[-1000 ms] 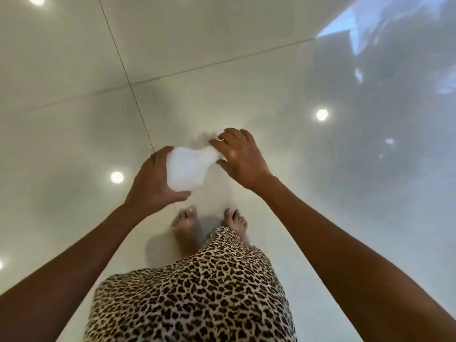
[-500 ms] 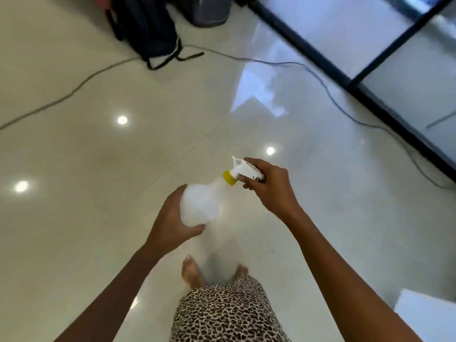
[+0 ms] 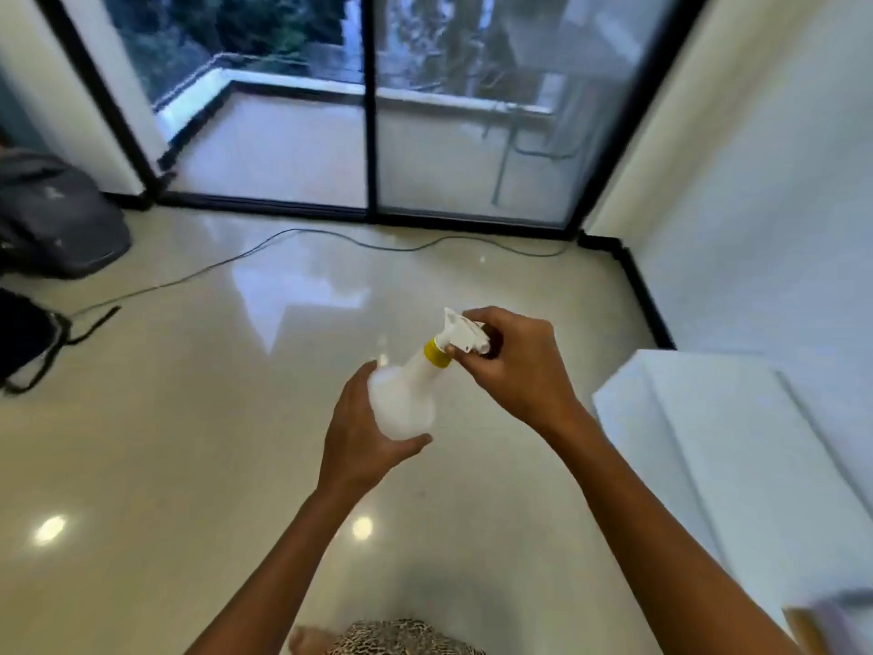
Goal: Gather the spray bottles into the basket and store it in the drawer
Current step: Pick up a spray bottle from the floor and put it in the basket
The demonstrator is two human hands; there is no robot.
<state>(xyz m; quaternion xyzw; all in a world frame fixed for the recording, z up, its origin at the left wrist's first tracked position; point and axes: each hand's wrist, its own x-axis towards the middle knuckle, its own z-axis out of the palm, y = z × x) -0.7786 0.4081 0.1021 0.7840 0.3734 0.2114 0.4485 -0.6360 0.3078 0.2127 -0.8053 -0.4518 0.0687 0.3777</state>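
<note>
- Gripping the round white body of the spray bottle point(image 3: 404, 404) from below, the left hand point(image 3: 361, 437) curls its fingers and thumb round it.
- The right hand point(image 3: 515, 366) closes round the white trigger head above the yellow collar; both hands hold the bottle in the air, tilted up to the right.
- Under them lies a glossy cream floor point(image 3: 189, 442).
- A white unit point(image 3: 737, 442) stands at the right, dark bags point(image 3: 52, 219) at the left.
- A thin cable point(image 3: 330, 236) runs before the sliding glass doors point(image 3: 368, 134).

White spray bottle point(image 3: 401, 404) with yellow collar point(image 3: 435, 353); leopard-print garment point(image 3: 406, 638); glossy cream floor point(image 3: 189, 442); black door frames point(image 3: 371, 106)
</note>
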